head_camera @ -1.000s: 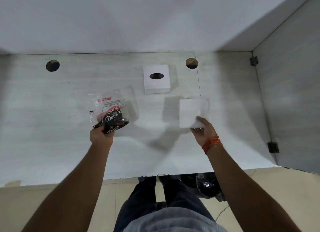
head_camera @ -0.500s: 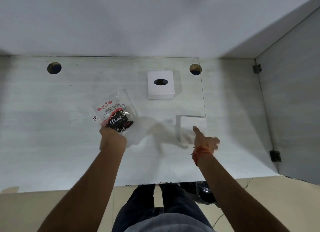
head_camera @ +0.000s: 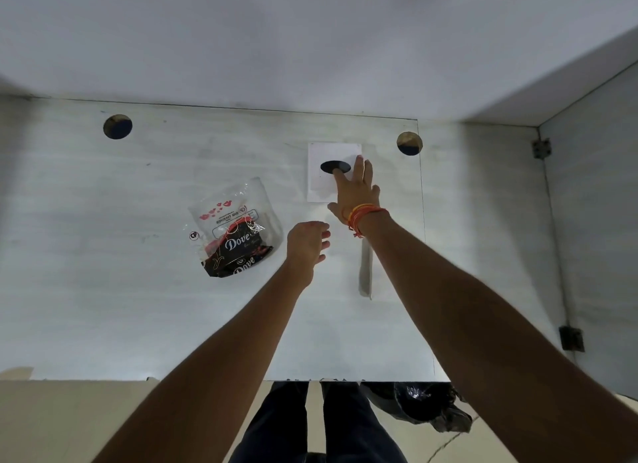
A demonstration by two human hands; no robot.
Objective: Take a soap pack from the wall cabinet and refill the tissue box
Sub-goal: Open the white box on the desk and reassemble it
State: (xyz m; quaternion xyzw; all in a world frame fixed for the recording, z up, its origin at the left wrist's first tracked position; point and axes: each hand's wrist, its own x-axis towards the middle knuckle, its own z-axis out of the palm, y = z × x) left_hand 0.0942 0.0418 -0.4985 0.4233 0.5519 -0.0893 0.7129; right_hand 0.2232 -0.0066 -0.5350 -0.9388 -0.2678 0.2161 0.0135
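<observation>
wall point(head_camera: 310, 31): plain white, far | counter point(head_camera: 86, 290): pale grey, two round holes point(head_camera: 117, 126) | door point(head_camera: 593, 221): grey, hinged, right | floor point(head_camera: 69, 421): beige, near

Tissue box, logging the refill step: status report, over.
Right hand open, fingers resting on tissue box by its oval slot. Left hand open, empty, beside the soap pack lying on the desk. Nothing in the way.

Right hand point(head_camera: 355, 190) stretched far forward, fingers straight; left hand point(head_camera: 305, 243) lower, fingers loosely curled, holding nothing
</observation>
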